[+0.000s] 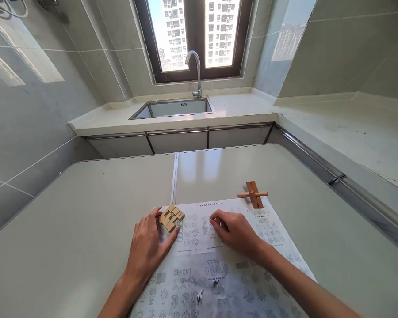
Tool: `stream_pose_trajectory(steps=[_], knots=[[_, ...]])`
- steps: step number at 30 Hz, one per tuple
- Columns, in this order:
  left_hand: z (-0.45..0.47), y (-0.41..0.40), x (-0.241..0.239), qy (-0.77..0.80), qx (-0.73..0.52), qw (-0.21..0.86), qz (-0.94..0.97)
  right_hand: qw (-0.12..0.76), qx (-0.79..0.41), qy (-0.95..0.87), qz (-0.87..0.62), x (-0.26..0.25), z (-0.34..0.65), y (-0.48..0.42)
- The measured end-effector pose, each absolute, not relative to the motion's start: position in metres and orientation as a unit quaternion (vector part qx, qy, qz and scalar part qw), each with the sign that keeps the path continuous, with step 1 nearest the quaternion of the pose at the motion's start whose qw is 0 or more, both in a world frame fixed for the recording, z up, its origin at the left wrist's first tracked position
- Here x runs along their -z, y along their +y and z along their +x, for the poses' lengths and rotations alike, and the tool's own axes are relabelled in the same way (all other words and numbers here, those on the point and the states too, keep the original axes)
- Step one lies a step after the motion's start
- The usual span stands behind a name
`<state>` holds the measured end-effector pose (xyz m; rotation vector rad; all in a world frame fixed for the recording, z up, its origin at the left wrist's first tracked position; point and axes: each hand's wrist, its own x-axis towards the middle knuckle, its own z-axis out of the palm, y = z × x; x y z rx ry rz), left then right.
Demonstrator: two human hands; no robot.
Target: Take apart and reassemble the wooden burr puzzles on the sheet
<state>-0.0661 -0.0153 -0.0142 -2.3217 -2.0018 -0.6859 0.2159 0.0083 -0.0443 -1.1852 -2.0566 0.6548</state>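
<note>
My left hand (148, 243) rests on the left of the sheet, with its thumb and fingers around a small light-wood block puzzle (171, 216). The puzzle is made of several pieces and has gaps in its outline. My right hand (234, 229) is over the middle of the printed sheet (199, 260), its fingers curled in toward the thumb. Whatever may be between those fingertips is hidden. Beyond the right hand, a brown wooden cross-shaped piece (253, 194), a flat slat with a round rod across it, lies at the sheet's top right corner.
The sheet has small diagrams and two torn spots near the front. It lies on a pale table (69, 212) with a seam (174, 176). Behind are a counter (239, 104), a sink (172, 107), a faucet (198, 75) and a window. A metal rail (321, 165) runs along the right.
</note>
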Motion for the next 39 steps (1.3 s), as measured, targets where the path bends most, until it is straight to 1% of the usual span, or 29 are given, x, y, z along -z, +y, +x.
stream_pose_trajectory(steps=[6, 13, 27, 30, 34, 39], knots=[[-0.057, -0.018, 0.008, -0.633, 0.230, 0.005, -0.739, 0.346, -0.256, -0.782, -0.450, 0.043, 0.216, 0.009], [-0.024, -0.019, 0.009, -0.601, 0.259, -0.003, -0.756, 0.369, -0.267, -0.757, -0.469, 0.043, 0.215, 0.010], [0.017, -0.017, 0.016, -0.594, 0.228, -0.015, -0.771, 0.400, -0.259, -0.724, -0.499, 0.045, 0.217, 0.015], [0.020, -0.023, 0.019, -0.581, 0.232, -0.044, -0.779, 0.404, -0.257, -0.726, -0.494, 0.045, 0.217, 0.014], [0.017, -0.028, 0.021, -0.549, 0.239, -0.118, -0.792, 0.411, -0.252, -0.728, -0.487, 0.040, 0.219, 0.014], [-0.005, -0.014, 0.013, -0.531, 0.214, -0.184, -0.799, 0.370, -0.271, -0.779, -0.428, 0.033, 0.227, 0.014]])
